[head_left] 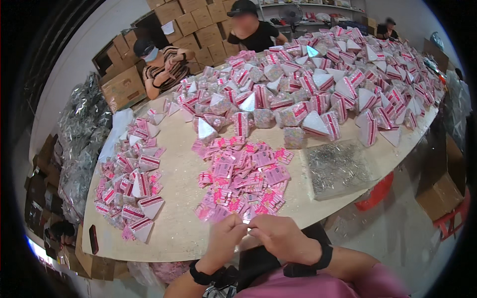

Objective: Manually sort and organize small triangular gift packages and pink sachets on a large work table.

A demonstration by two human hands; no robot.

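Observation:
My left hand and my right hand meet at the near table edge, fingertips pinched together on a small pink paper tag, mostly hidden by the fingers. Just beyond them lies a heap of flat pink tags. To the left sits a pile of pink-and-white triangular packets. A much larger mound of the same triangular packets covers the far half of the table. Both wrists wear black bands.
A clear bag of small metal pieces lies right of the tags. A dark phone rests near the table's left corner. Two people sit across the wooden table; cardboard boxes stack behind. A red stool stands below.

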